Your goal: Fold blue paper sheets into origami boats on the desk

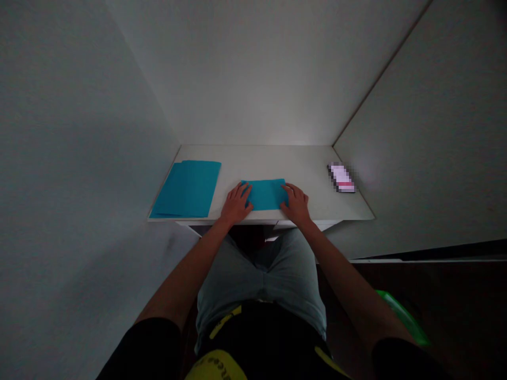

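A folded sheet of teal paper (265, 194) lies flat near the front edge of the white desk (273, 163), in the middle. My left hand (236, 205) rests on its left end, and my right hand (296, 205) rests on its right end. Both sets of fingers lie flat on the paper, and the hands hide its short ends. To the left of my left hand lies a stack of teal paper sheets (186, 189), not touching either hand.
A phone (341, 177), pixelated on screen, lies at the desk's right end. Pale walls close in the desk at the back and both sides. My legs in grey shorts (261, 279) sit below the front edge. A green object (403, 317) lies low at the right.
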The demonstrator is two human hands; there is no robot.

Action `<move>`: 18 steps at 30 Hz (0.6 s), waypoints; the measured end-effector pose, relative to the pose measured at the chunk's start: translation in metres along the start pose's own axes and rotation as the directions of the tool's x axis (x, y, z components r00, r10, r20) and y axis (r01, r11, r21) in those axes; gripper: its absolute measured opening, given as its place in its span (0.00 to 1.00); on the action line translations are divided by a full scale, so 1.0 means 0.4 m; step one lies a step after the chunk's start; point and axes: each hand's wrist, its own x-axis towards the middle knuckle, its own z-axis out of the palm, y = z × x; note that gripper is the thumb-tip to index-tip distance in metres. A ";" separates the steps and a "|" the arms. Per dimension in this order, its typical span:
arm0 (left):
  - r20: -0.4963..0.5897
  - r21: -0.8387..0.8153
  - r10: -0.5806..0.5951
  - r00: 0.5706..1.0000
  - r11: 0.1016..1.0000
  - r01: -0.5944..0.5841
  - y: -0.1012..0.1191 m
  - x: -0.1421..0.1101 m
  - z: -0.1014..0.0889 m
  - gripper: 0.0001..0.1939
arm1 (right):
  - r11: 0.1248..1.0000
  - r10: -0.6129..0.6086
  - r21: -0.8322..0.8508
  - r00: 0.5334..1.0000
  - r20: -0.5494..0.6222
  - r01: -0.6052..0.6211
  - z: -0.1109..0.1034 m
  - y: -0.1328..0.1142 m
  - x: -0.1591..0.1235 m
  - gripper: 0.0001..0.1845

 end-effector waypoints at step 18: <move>0.108 0.142 0.001 0.994 0.990 -0.016 0.010 0.008 0.004 0.39 | 0.990 -0.111 -0.062 0.970 0.214 0.127 0.094 -0.051 0.093 0.35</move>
